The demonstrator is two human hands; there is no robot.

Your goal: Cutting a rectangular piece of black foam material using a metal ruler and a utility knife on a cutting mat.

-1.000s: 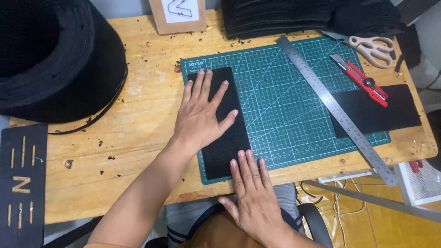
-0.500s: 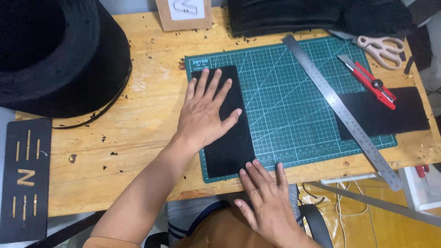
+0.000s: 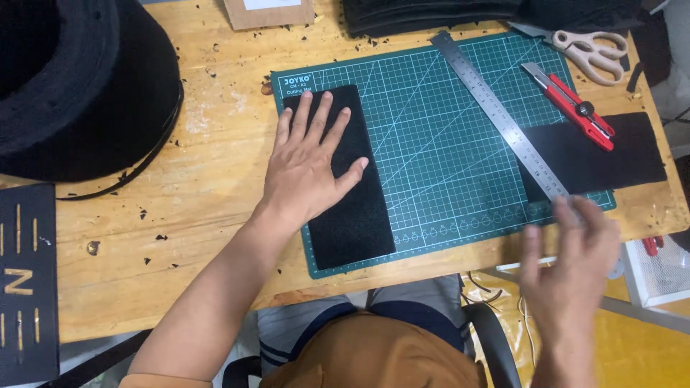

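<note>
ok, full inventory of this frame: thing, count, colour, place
cutting mat: 1, green, table centre
felt strip: 1, black, mat's left side, under left hand
felt piece: 1, black, mat's right edge
steel ruler: 1, silver, diagonal on mat
utility knife: 1, red, right of ruler
scissors: 1, beige handles, top right
felt roll: 1, black, top left
wooden table: 1, tan
left hand: flat on strip
right hand: blurred, at ruler's lower end, holding nothing visible

Bare forearms and hands (image 3: pixel 305 169), orange-brown top, grey trousers with dark striped trim.
</note>
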